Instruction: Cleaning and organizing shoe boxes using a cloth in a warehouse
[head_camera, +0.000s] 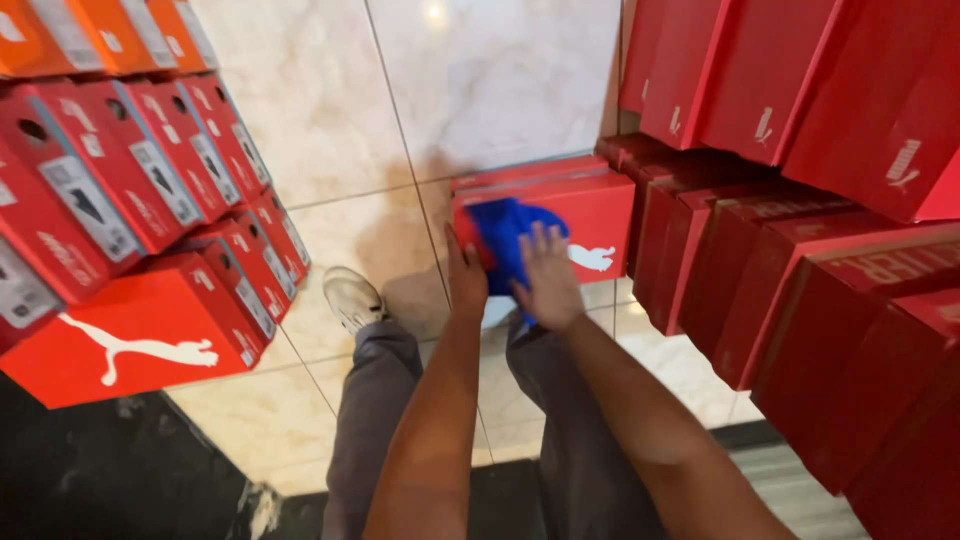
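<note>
We are pressing a blue cloth (510, 245) against the front of a red box (585, 215) that is sitting on the tiled floor (330, 130), low in front of the right-hand stack (800, 270). Our right hand (548, 282) is lying flat on the cloth with its fingers spread, a pressing grip and not a closed one, while our left hand (466, 275) is steadying the box's left edge, thumb and fingers partly open around the corner; how firmly it is clasping, we cannot tell. To wipe well, we judge that we should be keeping the palm flat, the cloth bunched under it, and the left hand bracing so the box is not sliding on the smooth tile. Our shoe (350, 297) is standing just beside it, and the left stack (130, 200) is well apart.
</note>
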